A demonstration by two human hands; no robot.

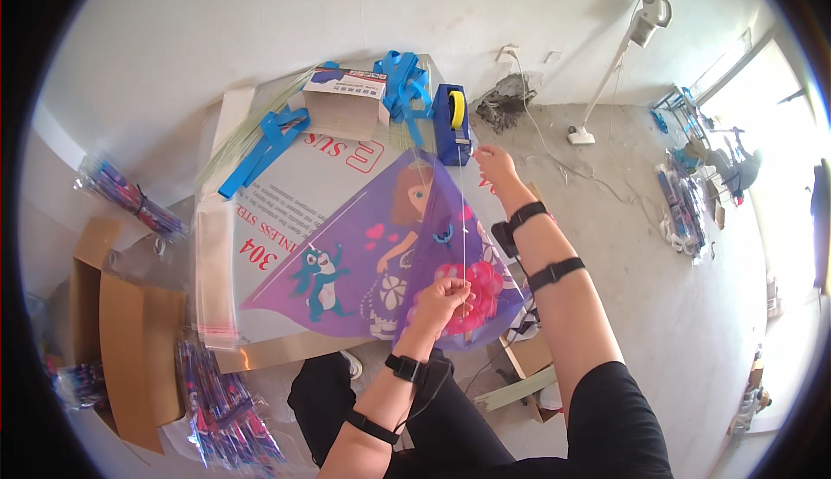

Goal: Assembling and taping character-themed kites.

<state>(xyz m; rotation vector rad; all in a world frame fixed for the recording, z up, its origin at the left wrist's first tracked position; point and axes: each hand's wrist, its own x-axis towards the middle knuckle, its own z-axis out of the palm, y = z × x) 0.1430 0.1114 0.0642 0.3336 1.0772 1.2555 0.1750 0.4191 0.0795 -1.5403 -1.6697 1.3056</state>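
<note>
One rod [463,241], we note, points away from the left hand [443,302] pinching it over the kite [362,252], toward the dispenser [447,124] beside the right hand [497,167], whose grip we cannot determine.

Right-hand opening [783,124]: daylight so white I squint.
Wall [260,12]: bright, soft shadow beside the vacuum cleaner [651,19].
Counter [294,352]: faint glint along its near edge.
View's rim: bent, smeary, darkening to black.
</note>
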